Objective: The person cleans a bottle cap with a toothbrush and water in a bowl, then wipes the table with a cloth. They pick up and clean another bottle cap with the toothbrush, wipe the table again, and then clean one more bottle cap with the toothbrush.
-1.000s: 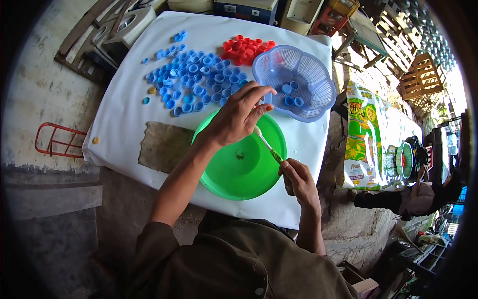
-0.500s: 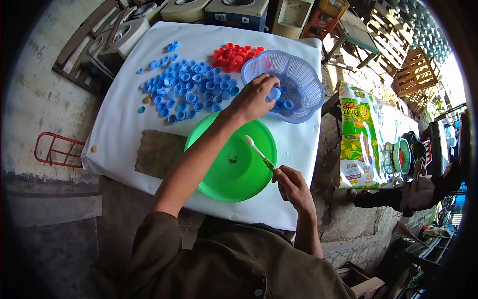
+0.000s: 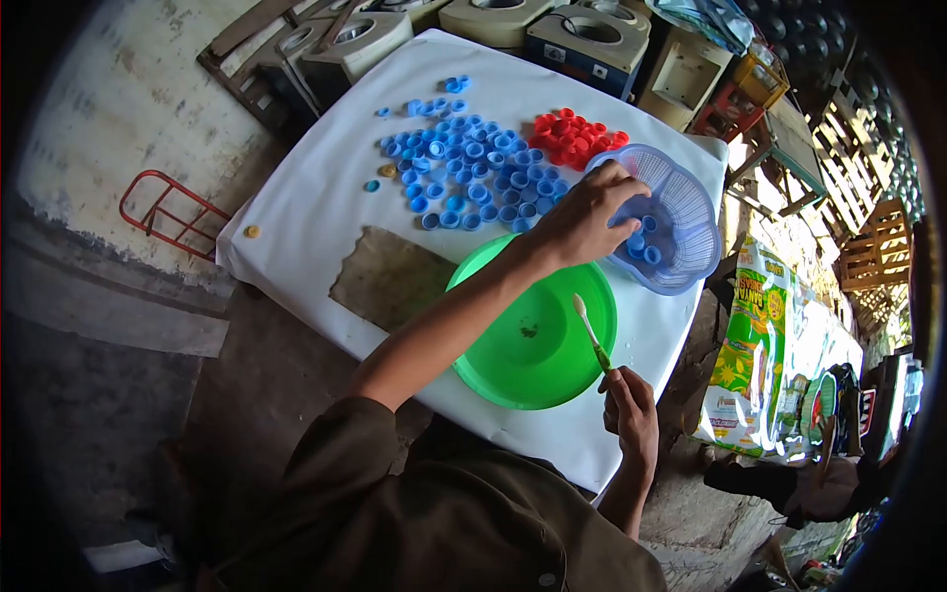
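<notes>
My left hand (image 3: 597,212) reaches over the near-left rim of a light-blue perforated plastic basket (image 3: 695,212), thumb and fingers apart, with nothing seen between them. Several blue bottle caps (image 3: 652,255) lie inside the basket beside it. In my right hand (image 3: 631,409) is a toothbrush (image 3: 594,340) with a green-and-white handle, its head pointing up and away over a green basin (image 3: 533,380). A little dark residue or liquid sits at the bottom of the basin. My left forearm passes above the basin and hides part of it.
Many loose blue caps (image 3: 473,151) spread over the white-covered table (image 3: 316,207), with a pile of red caps (image 3: 577,138) behind. A brown cloth (image 3: 390,281) lies left of the basin. Old machine casings (image 3: 587,49) stand along the far edge. Another person (image 3: 819,483) is at the right.
The view has turned, shifting the scene rightward. The blue cap seen at my left fingertips earlier is no longer between them, and more caps show in the basket. My right hand keeps the toothbrush.
</notes>
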`<state>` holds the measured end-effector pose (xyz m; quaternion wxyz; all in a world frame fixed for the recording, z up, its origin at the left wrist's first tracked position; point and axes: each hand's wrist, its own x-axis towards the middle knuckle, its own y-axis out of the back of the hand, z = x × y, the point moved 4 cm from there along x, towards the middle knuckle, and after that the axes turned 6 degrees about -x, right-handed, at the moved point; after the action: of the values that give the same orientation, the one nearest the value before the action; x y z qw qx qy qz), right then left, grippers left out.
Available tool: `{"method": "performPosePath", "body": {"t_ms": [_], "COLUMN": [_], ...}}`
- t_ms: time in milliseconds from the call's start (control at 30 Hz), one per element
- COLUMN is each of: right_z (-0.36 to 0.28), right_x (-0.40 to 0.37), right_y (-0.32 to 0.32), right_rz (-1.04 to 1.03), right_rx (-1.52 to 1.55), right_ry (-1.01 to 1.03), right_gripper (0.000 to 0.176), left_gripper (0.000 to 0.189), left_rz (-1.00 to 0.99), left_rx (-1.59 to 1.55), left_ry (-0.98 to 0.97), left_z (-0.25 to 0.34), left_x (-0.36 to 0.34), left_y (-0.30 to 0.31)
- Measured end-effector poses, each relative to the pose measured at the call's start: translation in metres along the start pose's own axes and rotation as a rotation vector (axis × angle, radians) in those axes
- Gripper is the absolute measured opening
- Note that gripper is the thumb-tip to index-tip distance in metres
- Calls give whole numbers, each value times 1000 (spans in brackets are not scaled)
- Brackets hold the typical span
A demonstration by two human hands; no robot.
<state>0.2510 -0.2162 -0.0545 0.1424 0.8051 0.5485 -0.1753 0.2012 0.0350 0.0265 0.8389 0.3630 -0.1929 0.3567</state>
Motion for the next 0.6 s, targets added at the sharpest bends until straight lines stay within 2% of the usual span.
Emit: {"method": "performPosePath", "body": {"t_ms": [67, 100, 200, 267, 333, 433, 467, 533, 600], "right_z": [1, 1, 1, -3, -6, -10, -11, -14, -16], "right_x": [1, 2, 7, 8, 10, 14, 16, 17, 18], "right_y": [3, 5, 9, 8, 6, 4, 3, 1, -2], "right_rz": [15, 18, 7, 6, -2, -10, -11, -30, -40], "right_rx": [-21, -36, -23, -12, -21, -65, -87, -90, -100], "right_ry": [2, 12, 8, 3, 4, 23, 38, 22, 19], "right_gripper": [39, 39, 39, 40, 39, 41, 42, 43, 44], "left_gripper": [22, 18, 21, 21, 20, 17, 9, 27, 51], "left_rz": [82, 192, 444, 543, 601, 651, 589, 620, 514], "left_rx": [-11, 10, 230, 279, 436, 554, 589, 413, 570], "left_ry": [42, 80, 177, 299, 361, 565, 771, 666, 630], "left_z": [6, 0, -27, -57, -72, -97, -111, -106, -99], "left_x": [-15, -27, -78, -120, -156, -206, -223, -226, -222], "left_y": [43, 64, 131, 167, 196, 225, 234, 233, 224]}}
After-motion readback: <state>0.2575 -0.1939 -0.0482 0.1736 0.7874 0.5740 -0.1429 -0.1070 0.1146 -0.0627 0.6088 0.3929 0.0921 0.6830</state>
